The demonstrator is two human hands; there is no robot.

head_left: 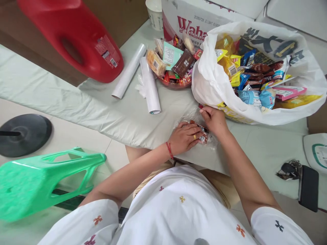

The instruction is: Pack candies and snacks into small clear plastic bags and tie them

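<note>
Head view: flat left hand (184, 139) touches brown packet (203, 138); right hand (214, 119) seemingly pinches clear wrap (188, 115).

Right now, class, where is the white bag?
In the head view, the white bag is at upper right, just beyond the right hand, right of the red bowl.

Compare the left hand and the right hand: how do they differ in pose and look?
Pose: the left hand lies palm down across a brown packet, while the right hand is curled, fingertips together.
Look: the left hand wears a gold ring and red bracelet; the right hand shows neither.
Shared: both are bare, at the clear plastic.
</note>
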